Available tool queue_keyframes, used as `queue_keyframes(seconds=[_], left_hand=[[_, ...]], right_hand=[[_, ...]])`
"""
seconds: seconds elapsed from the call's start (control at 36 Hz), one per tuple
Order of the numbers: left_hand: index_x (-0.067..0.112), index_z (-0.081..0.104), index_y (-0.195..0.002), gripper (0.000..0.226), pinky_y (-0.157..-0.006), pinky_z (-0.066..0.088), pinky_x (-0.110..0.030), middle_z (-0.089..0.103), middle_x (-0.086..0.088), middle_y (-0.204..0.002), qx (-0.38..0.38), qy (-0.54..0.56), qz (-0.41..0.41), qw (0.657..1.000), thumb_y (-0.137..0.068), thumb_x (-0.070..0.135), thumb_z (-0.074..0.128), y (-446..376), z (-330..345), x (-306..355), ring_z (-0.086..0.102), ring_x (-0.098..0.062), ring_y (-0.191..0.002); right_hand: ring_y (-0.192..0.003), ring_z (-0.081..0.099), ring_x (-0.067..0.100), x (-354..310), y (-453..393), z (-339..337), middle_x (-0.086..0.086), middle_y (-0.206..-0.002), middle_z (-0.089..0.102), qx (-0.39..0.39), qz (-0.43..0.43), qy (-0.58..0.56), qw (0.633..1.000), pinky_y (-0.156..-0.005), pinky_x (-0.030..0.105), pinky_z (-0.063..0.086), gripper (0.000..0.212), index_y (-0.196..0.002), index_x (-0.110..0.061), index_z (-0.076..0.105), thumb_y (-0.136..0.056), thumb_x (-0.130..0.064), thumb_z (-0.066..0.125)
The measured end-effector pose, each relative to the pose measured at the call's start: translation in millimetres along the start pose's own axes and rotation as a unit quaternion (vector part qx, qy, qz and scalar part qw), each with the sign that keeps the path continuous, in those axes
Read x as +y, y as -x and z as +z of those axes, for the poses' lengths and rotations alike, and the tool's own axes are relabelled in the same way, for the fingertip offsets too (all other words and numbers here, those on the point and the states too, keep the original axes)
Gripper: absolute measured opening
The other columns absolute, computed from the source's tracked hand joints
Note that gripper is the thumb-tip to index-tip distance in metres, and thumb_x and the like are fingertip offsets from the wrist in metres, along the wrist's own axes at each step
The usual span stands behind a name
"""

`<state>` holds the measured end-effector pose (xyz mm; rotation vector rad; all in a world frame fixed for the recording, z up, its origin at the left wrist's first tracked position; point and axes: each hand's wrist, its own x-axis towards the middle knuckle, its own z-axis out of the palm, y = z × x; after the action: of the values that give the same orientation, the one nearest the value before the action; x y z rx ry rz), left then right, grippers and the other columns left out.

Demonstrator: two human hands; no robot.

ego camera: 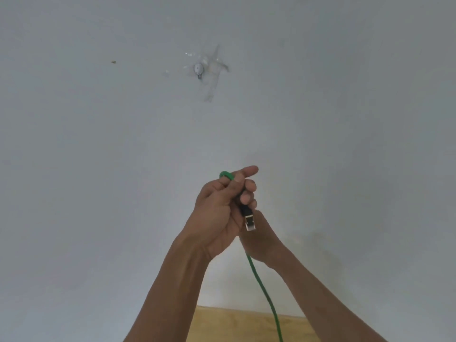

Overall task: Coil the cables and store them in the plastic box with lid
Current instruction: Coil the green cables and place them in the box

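A green cable (261,290) hangs from my raised hands down past the bottom edge. Its black and silver plug (248,219) sticks out below my fingers, pointing down. My left hand (217,213) is in front and grips the plug end, its fingertips curled round the black body and its index finger stretched out. A small green loop (225,174) of the cable shows above that hand. My right hand (261,235) sits just behind and below, mostly hidden, and holds the cable where it drops away. The plastic box is out of view.
A plain pale wall fills nearly the whole view. A small metal hook (198,69) under torn clear tape is fixed to it high up. A strip of yellowish surface (229,324) shows at the bottom between my forearms.
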<state>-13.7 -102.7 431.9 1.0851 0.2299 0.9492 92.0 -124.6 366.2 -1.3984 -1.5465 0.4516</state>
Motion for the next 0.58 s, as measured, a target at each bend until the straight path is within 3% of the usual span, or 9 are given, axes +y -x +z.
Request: queue_keyframes(seconds=[0.06,0.08,0.17,0.22,0.36,0.5,0.58], left_hand=[[-0.003,0.063,-0.12,0.027,-0.067,0.049,-0.024,0.063,-0.003,-0.077,0.008,-0.034,0.022,0.999,-0.104,0.009,0.045,-11,-8,6,0.052,-0.009,-0.059],[-0.002,0.063,-0.12,0.027,-0.068,0.05,-0.024,0.066,-0.004,-0.079,0.015,-0.055,0.031,0.998,-0.104,0.008,0.045,-16,-12,8,0.053,-0.01,-0.061],[0.002,0.066,-0.117,0.025,-0.074,0.05,-0.028,0.07,-0.005,-0.084,0.046,-0.149,0.057,0.986,-0.105,0.008,0.044,-30,-25,7,0.056,-0.012,-0.066],[0.004,0.067,-0.116,0.025,-0.077,0.048,-0.033,0.071,-0.004,-0.086,0.052,-0.209,0.063,0.974,-0.106,0.008,0.044,-36,-31,3,0.057,-0.013,-0.069],[0.004,0.069,-0.11,0.026,-0.077,0.047,-0.037,0.07,-0.008,-0.093,0.019,-0.291,0.062,0.954,-0.106,0.01,0.044,-46,-41,-9,0.058,-0.016,-0.073],[0.007,0.068,-0.111,0.025,-0.067,0.049,-0.023,0.073,-0.006,-0.088,-0.016,-0.367,0.073,0.927,-0.105,0.008,0.044,-47,-45,-14,0.061,-0.013,-0.071],[0.007,0.068,-0.11,0.025,-0.066,0.048,-0.024,0.074,-0.009,-0.09,-0.022,-0.4,0.063,0.914,-0.106,0.009,0.044,-46,-53,-20,0.062,-0.014,-0.072]], right_hand=[[-0.048,0.049,0.008,11,4,6,-0.006,-0.059,0.054,0.0,0.023,-0.019,1.0,-0.054,0.027,0.049,0.036,-0.069,-0.016,0.051,-0.104,-0.022,0.044],[-0.048,0.046,0.01,15,9,8,-0.007,-0.059,0.053,0.008,0.032,-0.035,0.999,-0.051,0.027,0.046,0.031,-0.074,-0.017,0.055,-0.103,-0.026,0.046],[-0.048,0.043,0.004,20,17,10,-0.01,-0.06,0.053,0.045,0.007,-0.045,0.998,-0.052,0.014,0.036,0.015,-0.099,-0.031,0.064,-0.102,-0.027,0.05],[-0.052,0.046,0.004,16,21,9,-0.011,-0.059,0.053,0.067,-0.013,-0.035,0.997,-0.052,0.011,0.036,0.018,-0.108,-0.035,0.065,-0.101,-0.024,0.052],[-0.056,0.055,0.016,15,26,1,-0.003,-0.063,0.06,0.101,-0.015,0.068,0.992,-0.057,0.029,0.048,0.015,-0.102,-0.027,0.069,-0.098,-0.032,0.056],[-0.062,0.057,0.012,10,26,-16,-0.01,-0.071,0.064,0.062,-0.02,0.167,0.984,-0.063,0.032,0.052,0.018,-0.103,-0.028,0.067,-0.092,-0.036,0.054],[-0.074,0.065,0.01,4,20,-34,-0.01,-0.085,0.072,0.091,-0.057,0.209,0.972,-0.071,0.038,0.056,0.021,-0.102,-0.028,0.069,-0.089,-0.035,0.054]])
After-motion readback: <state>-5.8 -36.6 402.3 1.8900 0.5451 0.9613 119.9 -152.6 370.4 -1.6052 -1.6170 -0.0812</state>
